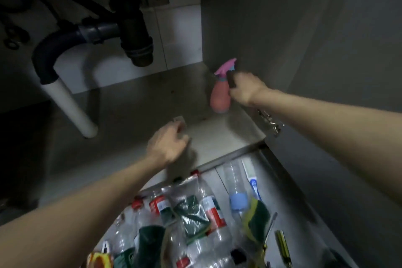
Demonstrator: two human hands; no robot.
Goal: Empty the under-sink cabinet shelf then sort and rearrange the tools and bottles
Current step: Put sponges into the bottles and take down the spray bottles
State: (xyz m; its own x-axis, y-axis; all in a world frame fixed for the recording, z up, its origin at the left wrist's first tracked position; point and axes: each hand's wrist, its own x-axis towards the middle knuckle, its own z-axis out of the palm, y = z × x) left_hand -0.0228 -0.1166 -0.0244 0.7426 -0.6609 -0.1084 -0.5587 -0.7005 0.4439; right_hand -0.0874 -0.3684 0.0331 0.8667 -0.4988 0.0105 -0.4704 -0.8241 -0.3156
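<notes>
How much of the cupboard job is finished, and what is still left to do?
Emptying looks nearly done: most of the shelf is bare, and plastic bottles, scouring pads and a toothbrush lie piled on the floor in front. In hand now: the right hand holds the pink spray bottle in the back corner, while the left hand holds a small flat thing. Sorting the pile and putting it back remains.

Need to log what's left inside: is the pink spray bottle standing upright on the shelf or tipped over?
Upright: the spray bottle stands base down on the shelf, pink nozzle on top, gripped by the right hand.
</notes>
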